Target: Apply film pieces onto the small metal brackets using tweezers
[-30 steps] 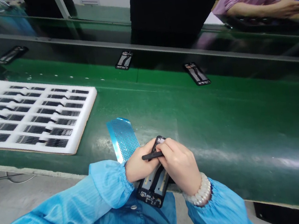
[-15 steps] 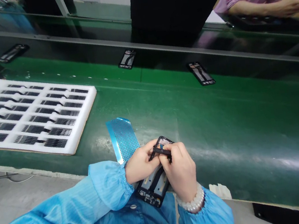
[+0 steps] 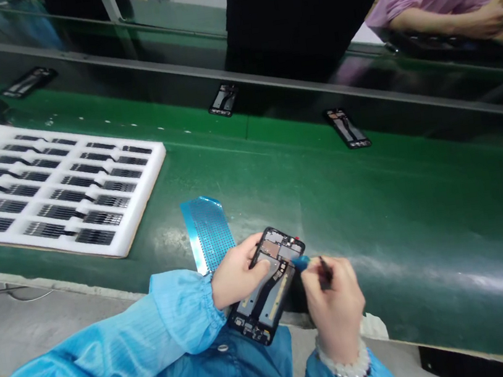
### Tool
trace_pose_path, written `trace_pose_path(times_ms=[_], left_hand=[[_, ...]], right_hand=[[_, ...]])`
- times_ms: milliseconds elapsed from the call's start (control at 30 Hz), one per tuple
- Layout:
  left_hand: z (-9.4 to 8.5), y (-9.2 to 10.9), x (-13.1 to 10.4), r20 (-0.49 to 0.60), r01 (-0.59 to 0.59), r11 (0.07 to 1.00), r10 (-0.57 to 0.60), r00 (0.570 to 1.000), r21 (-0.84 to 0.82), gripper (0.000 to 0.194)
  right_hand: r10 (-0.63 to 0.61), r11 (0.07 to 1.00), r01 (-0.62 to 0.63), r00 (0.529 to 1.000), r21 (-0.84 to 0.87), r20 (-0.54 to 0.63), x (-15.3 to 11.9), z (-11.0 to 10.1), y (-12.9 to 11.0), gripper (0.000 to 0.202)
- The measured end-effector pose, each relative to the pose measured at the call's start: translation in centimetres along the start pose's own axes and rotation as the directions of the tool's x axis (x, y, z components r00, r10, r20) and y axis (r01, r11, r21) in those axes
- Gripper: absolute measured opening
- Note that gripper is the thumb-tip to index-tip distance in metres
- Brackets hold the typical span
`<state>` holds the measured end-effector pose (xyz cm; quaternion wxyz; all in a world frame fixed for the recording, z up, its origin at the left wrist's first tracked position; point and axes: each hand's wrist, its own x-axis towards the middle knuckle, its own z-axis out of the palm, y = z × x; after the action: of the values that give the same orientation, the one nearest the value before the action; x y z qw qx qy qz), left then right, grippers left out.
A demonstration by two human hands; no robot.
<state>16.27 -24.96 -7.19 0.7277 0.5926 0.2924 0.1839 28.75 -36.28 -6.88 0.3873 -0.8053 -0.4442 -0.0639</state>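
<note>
My left hand (image 3: pixel 239 271) is closed around the left edge of an opened phone (image 3: pixel 267 298), its thumb lying on the inner face. The phone is tilted over the bench's front edge, showing grey plates, a dark flex cable and small circuit parts. Just right of the phone, my right hand (image 3: pixel 334 292) is closed on a slim black tool (image 3: pixel 325 270), mostly hidden by the fingers. A small blurred blue piece (image 3: pixel 300 263) shows between those fingertips and the phone's right edge; whether it is pinched I cannot tell. A blue dotted strip (image 3: pixel 211 231) lies behind my left hand.
A white foam tray (image 3: pixel 140 198) holding rows of dark flex cables sits at left. Several opened phones lie farther back, including one phone (image 3: pixel 224 100) at centre and another phone (image 3: pixel 347 128) to its right. Across the bench is a person's arm (image 3: pixel 438 22).
My right hand has moved right and slightly down, away from the phone's upper part, with the black tool. The phone's upper inside is now uncovered. The blue piece has moved right too.
</note>
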Motion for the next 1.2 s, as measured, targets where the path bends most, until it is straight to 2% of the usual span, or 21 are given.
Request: trace_pose_path(times_ms=[100, 200, 333, 433, 567, 667, 733, 800, 833, 933, 1033, 1200], left_hand=[[0.0, -0.2, 0.2, -0.025, -0.022, 0.999, 0.021, 0.999, -0.042, 0.047], [0.1, -0.1, 0.1, -0.024, -0.020, 1.000, 0.020, 1.000, -0.016, 0.044], [-0.1, 0.0, -0.3, 0.000, -0.045, 0.999, 0.045, 0.999, 0.024, 0.054], [-0.4, 0.1, -0.4, 0.017, -0.119, 0.987, 0.118, 0.993, 0.110, 0.039], [-0.5, 0.3, -0.2, 0.051, -0.168, 0.954, 0.160, 0.986, 0.246, 0.011], [-0.6, 0.3, -0.1, 0.085, -0.178, 0.945, 0.160, 0.983, 0.276, 0.016], [-0.7, 0.2, -0.1, 0.108, -0.190, 0.935, 0.165, 0.980, 0.299, 0.019], [-0.8, 0.2, -0.2, 0.155, -0.215, 0.924, 0.174, 0.973, 0.315, 0.024], [-0.9, 0.2, -0.3, 0.188, -0.232, 0.918, 0.178, 0.966, 0.321, 0.028], [-1.1, 0.5, -0.4, 0.288, -0.276, 0.894, 0.178, 0.941, 0.352, 0.040], [-1.2, 0.6, -0.5, 0.362, -0.322, 0.868, 0.181, 0.914, 0.379, 0.046], [-1.4, 0.1, -0.6, 0.404, -0.367, 0.826, 0.187, 0.895, 0.429, 0.050]], right_hand=[[0.059, 0.997, -0.056, 0.997, 0.056, -0.051, 0.5, -1.3, 0.7, 0.010], [0.055, 0.982, -0.063, 0.997, 0.176, 0.050, 0.5, -1.6, 0.0, 0.012], [0.025, 0.963, -0.070, 0.985, 0.261, 0.173, 0.1, -0.4, -2.0, 0.013], [0.023, 0.958, -0.086, 0.974, 0.275, 0.224, 0.1, 0.6, -2.9, 0.012], [-0.032, 0.948, -0.056, 0.963, 0.314, 0.267, 0.3, 0.9, -3.1, 0.010], [-0.097, 0.931, -0.016, 0.952, 0.364, 0.291, 0.2, 0.6, -2.6, 0.012], [-0.195, 0.928, 0.095, 0.947, 0.361, 0.254, 0.3, 0.3, -2.0, 0.017], [-0.340, 0.924, 0.282, 0.916, 0.259, 0.214, 0.7, 0.1, -1.2, 0.027], [-0.411, 0.909, 0.378, 0.885, 0.178, 0.217, 1.0, 0.0, -0.9, 0.031], [-0.541, 0.822, 0.570, 0.788, -0.015, 0.295, 2.3, -0.3, -0.3, 0.034], [-0.583, 0.756, 0.651, 0.713, -0.060, 0.389, 3.6, -0.7, -0.3, 0.034], [-0.611, 0.678, 0.732, 0.612, -0.068, 0.502, 4.7, -1.3, -0.1, 0.032]])
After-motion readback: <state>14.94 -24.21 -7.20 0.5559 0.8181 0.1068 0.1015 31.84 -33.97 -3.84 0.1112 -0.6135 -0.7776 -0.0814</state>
